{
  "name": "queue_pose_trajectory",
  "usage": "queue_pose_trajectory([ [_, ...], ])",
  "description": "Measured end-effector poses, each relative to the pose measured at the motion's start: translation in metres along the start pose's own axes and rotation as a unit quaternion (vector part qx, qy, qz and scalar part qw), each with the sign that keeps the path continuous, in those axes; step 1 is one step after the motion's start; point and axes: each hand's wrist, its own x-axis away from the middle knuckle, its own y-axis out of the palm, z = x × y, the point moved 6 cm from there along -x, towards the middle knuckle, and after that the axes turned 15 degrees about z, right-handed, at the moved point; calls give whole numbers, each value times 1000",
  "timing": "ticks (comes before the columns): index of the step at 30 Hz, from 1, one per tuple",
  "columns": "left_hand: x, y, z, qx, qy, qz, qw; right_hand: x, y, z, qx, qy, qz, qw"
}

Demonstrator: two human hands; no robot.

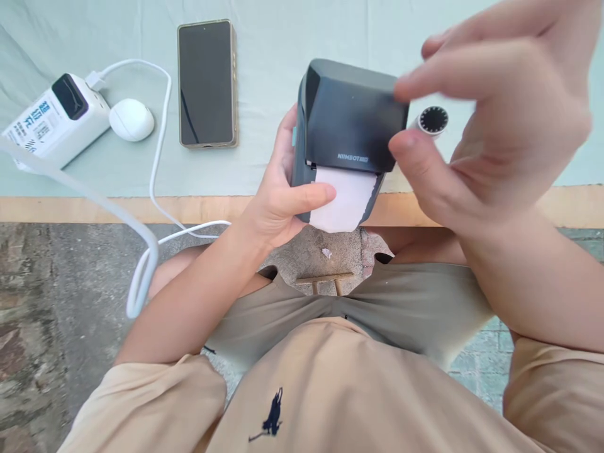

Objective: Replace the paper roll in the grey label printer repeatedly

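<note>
A dark label printer [353, 119] marked NIIMBOT is held above the table's front edge. White paper [343, 198] hangs out of its front slot. My left hand [287, 195] grips the printer's left side, its thumb lying on the paper. At the printer's right side is my right hand [491, 119], thumb and index finger apart at the edge of the lid; whether the fingertips touch it is unclear. Behind the right thumb, a white cylinder with a black dotted end [433, 120] is partly hidden.
A phone [206, 85] lies on the cloth-covered table [268, 38]. To its left are a white power bank [63, 123] with a dark display, a white rounded case [131, 119] and a white cable [165, 113] looping past the table's edge.
</note>
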Motion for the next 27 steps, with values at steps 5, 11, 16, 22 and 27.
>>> queue_pose_trajectory([
  [5, 0, 1, 2, 0, 12, -27, 1000, 3, 2, -16, 87, -143, 2, 986],
  [11, 3, 5, 3, 3, 14, -15, 1000, 1, 7, -18, 95, -104, -40, 989],
  [16, 4, 17, -1, 24, 3, 16, 1000, 2, 11, -25, 42, -51, -78, 995],
  [22, 6, 13, -1, 36, -6, 16, 999, 5, 12, -21, -2, 3, -115, 993],
  [27, 9, 5, -4, 15, -34, 64, 997, 5, 9, -19, -15, 0, -105, 994],
])
